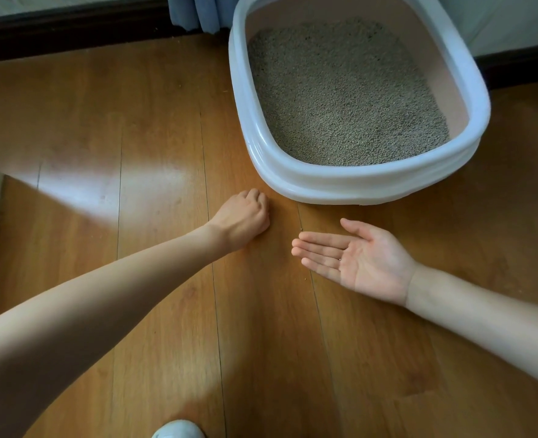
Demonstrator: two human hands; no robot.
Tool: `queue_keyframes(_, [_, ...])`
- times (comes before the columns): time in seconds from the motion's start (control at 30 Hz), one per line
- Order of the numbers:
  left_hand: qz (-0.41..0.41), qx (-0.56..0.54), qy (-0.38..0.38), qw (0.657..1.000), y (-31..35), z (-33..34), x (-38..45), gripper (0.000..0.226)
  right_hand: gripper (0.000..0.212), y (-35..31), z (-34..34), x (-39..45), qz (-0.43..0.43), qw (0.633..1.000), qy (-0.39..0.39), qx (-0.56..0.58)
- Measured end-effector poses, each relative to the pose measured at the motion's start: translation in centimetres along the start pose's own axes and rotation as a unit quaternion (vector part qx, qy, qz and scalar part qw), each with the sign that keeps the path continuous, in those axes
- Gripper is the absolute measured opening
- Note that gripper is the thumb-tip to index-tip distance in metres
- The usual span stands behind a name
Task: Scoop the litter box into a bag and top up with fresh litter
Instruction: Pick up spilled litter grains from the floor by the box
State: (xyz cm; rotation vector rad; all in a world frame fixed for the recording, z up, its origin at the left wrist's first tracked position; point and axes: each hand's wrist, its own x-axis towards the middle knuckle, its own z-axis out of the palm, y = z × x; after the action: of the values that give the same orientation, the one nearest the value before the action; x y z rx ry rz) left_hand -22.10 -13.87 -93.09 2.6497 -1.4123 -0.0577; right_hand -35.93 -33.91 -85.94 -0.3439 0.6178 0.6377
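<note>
Two bare hands reach out over the wooden floor (135,279), and the litter box (308,181) sits just beyond them, up at the far right. Left hand (242,218) is down at the floor with its fingers curled tight into a fist; whether it pinches anything underneath, I cannot tell. It lies just near and left of the box's front rim, close but apart from it. Right hand (361,259) hovers palm up, fingers straight and together, thumb spread, holding nothing but a tiny speck on the palm. It sits near the box's front wall, well short of touching. Inside the white-rimmed box, grey litter (343,93) spreads in an even bed. A bright patch of light falls across the planks at left. Dark skirting (72,30) runs along the far wall, blue fabric (198,12) hangs beside the box, and a white shoe tip (179,429) peeks in at the near edge.
</note>
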Motion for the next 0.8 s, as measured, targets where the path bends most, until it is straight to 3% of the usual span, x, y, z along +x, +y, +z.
queue_keyframes(0.1, [-0.039, -0.094, 0.033, 0.994, 2.3, -0.9, -1.3, 0.031, 0.049, 0.1, -0.2, 0.0, -0.011, 1.0, 0.016, 0.004])
queue_keyframes(0.2, [-0.089, -0.189, 0.047, 0.977, 5.2, -2.9, -2.4, 0.021, 0.046, 0.3, -0.4, 0.2, -0.039, 0.998, 0.049, -0.003])
queue_keyframes(0.27, [-0.081, -0.227, 0.07, 0.968, 7.4, -4.4, -2.4, 0.021, 0.045, 0.6, -0.5, 0.5, -0.053, 0.996, 0.074, -0.012])
queue_keyframes(0.37, [-0.015, -0.23, 0.083, 0.97, 10.5, -6.0, -1.8, 0.022, 0.034, 1.0, -0.1, 0.7, -0.038, 0.994, 0.101, 0.006])
queue_keyframes(0.47, [0.057, -0.16, 0.098, 0.981, 12.3, -6.2, -1.3, 0.02, 0.016, 1.0, 0.3, 0.7, 0.005, 0.994, 0.104, 0.045])
queue_keyframes(0.5, [0.072, -0.134, 0.104, 0.983, 12.5, -6.2, -1.2, 0.021, 0.016, 1.1, 0.5, 0.5, 0.008, 0.994, 0.09, 0.054])
queue_keyframes(0.53, [0.08, -0.115, 0.109, 0.984, 12.5, -6.3, -1.1, 0.022, 0.03, 1.1, 0.5, 0.5, 0.001, 0.996, 0.07, 0.058])
queue_keyframes(0.6, [0.081, -0.105, 0.12, 0.984, 12.2, -6.6, -1.2, 0.021, 0.049, 1.0, 0.2, 0.4, -0.005, 0.998, 0.046, 0.051])
queue_keyframes(0.7, [0.07, -0.147, 0.138, 0.977, 11.3, -7.3, -1.2, 0.015, 0.012, 1.1, 0.5, 0.0, -0.031, 0.998, 0.049, 0.026])
queue_keyframes(0.77, [0.043, -0.216, 0.147, 0.964, 10.1, -7.6, -0.9, 0.013, 0.034, 0.8, 0.2, -0.3, -0.062, 0.996, 0.063, -0.001])
queue_keyframes(0.8, [0.019, -0.249, 0.152, 0.956, 9.3, -7.6, -0.9, 0.011, 0.035, 0.7, -0.1, -0.3, -0.073, 0.995, 0.069, -0.016])
